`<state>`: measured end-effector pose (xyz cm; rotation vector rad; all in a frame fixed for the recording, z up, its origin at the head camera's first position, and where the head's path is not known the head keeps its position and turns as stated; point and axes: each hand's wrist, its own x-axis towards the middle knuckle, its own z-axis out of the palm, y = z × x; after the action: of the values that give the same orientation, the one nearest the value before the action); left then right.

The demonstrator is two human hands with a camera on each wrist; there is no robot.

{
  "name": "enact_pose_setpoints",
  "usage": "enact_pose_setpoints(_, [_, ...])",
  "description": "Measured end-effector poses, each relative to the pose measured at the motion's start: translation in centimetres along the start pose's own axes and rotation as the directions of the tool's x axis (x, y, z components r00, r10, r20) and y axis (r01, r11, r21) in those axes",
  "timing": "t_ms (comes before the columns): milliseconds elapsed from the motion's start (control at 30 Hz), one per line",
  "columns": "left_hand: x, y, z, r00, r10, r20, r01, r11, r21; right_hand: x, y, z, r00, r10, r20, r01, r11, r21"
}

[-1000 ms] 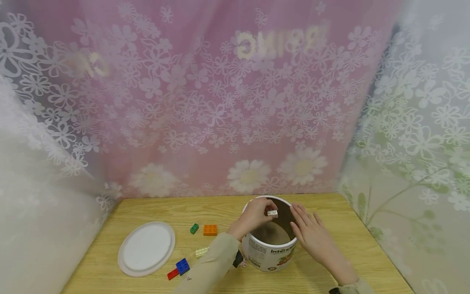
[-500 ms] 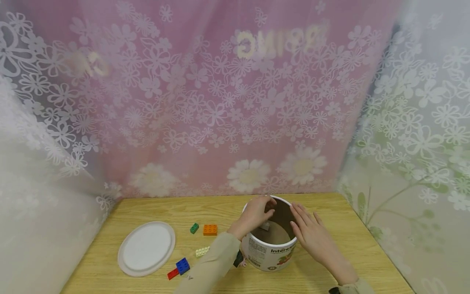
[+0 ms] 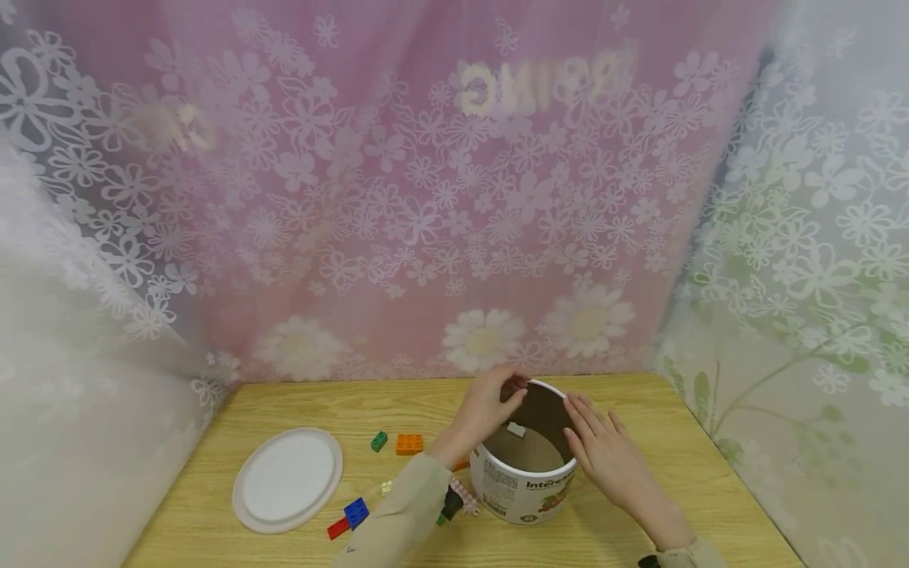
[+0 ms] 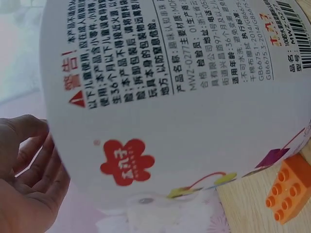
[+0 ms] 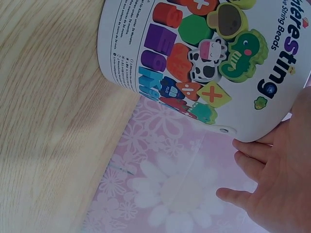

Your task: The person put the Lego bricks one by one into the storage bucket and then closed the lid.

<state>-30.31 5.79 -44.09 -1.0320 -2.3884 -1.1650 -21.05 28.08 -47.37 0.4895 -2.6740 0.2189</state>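
Observation:
A white cardboard bucket point(image 3: 497, 501) with printed sides stands on the wooden table. On its floor lies a small white toy brick point(image 3: 516, 429). At the left side of the rim is my left hand point(image 3: 484, 410), its fingers loosely bent and holding nothing; the left wrist view shows this hand point(image 4: 29, 179) beside the bucket wall point(image 4: 121, 126). Against the right side of the rim rests my right hand point(image 3: 607, 454), fingers extended. In the right wrist view, fingertips of the right hand point(image 5: 277, 170) touch the bucket's edge.
A round white lid point(image 3: 287, 480) lies at the left. Between it and the bucket are scattered green point(image 3: 379, 441), orange point(image 3: 409, 444), pale yellow point(image 3: 387, 487), blue point(image 3: 356, 513) and red point(image 3: 338, 528) bricks. Pink bricks point(image 3: 465, 497) sit by the bucket, partly behind my left sleeve.
My left hand has let go of the white brick, which dropped to the bucket floor. That hand has since shifted slightly up and left. My right hand stays at the rim.

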Motion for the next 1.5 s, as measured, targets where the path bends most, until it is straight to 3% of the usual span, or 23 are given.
enact_pose_setpoints(400, [-1.3, -0.6, -2.8, 0.997, -0.022, -0.079, 0.020, 0.999, -0.030, -0.2, 0.2, 0.2, 1.000, 0.002, -0.012, -0.002, 1.000, 0.009])
enact_pose_setpoints(633, [-2.6, -1.8, -4.9, 0.991, -0.077, -0.112, 0.071, 0.996, -0.050, -0.2, 0.3, 0.2, 1.000, 0.009, -0.004, -0.009, 1.000, 0.019])
enact_pose_setpoints(833, [-4.0, -3.6, -6.4, 0.981, -0.129, -0.144, 0.124, 0.992, -0.038, -0.1, 0.2, 0.1, 0.999, 0.027, 0.029, -0.027, 0.999, 0.024])
enact_pose_setpoints(967, [-5.0, -4.7, -7.3, 0.972, -0.173, -0.156, 0.170, 0.985, -0.033, -0.1, 0.2, 0.1, 1.000, 0.016, 0.006, -0.016, 1.000, 0.014])
enact_pose_setpoints(1133, [-6.5, -6.6, -8.4, 0.956, -0.227, -0.184, 0.224, 0.974, -0.038, -0.1, 0.3, 0.2, 1.000, 0.003, -0.022, -0.002, 1.000, 0.003])
enact_pose_setpoints(1367, [-9.0, -9.7, -9.3, 0.928, -0.300, -0.220, 0.309, 0.951, 0.003, 0.0, 0.1, 0.2, 1.000, 0.011, -0.003, -0.011, 1.000, 0.012])
enact_pose_setpoints(1500, [-10.2, -11.1, -9.6, 0.926, -0.312, -0.213, 0.323, 0.946, 0.020, 0.0, 0.1, 0.1, 1.000, 0.005, -0.016, -0.005, 1.000, 0.012])
